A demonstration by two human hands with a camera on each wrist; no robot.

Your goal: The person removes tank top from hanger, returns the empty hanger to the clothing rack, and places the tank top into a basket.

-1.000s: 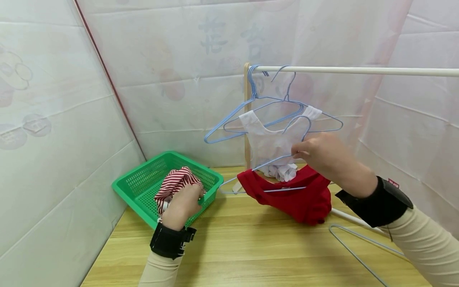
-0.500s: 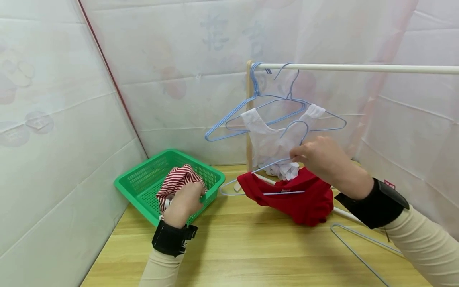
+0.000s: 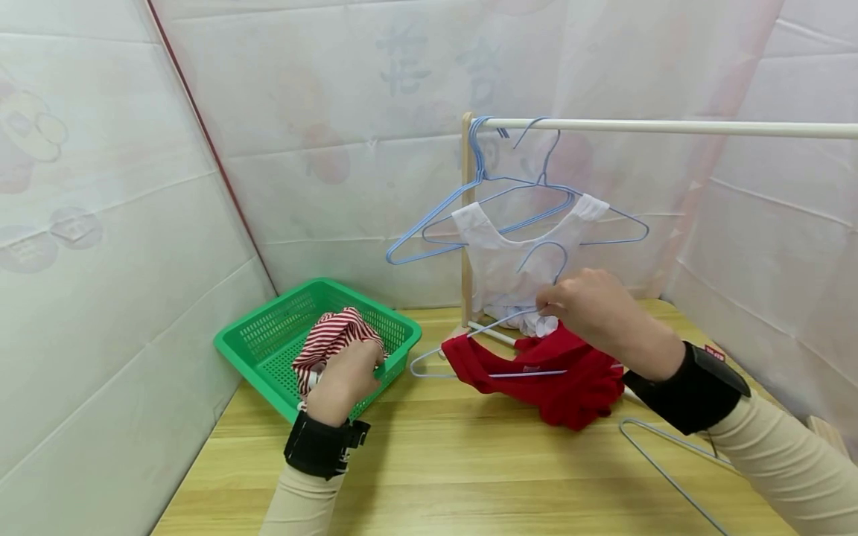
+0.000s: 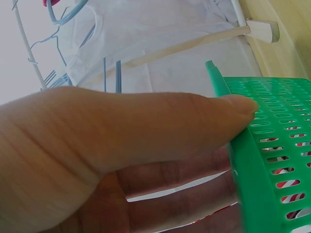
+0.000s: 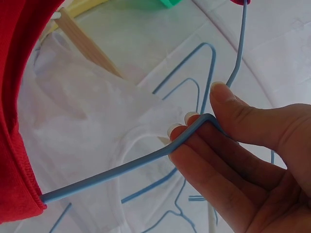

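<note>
A curtained-off booth: pale printed cloth-like sheets (image 3: 302,82) hang from upper left to upper right, walling in a yellow wood-grain tabletop (image 3: 469,476), lower centre.

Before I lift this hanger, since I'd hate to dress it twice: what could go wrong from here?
The red shirt could slide off: one end of the hanger in your right hand juts out bare past it. The hook overlaps the white top in the head view, so it might snag there. Your left hand grips the basket by its rim; a stray tug could tip it.
</note>
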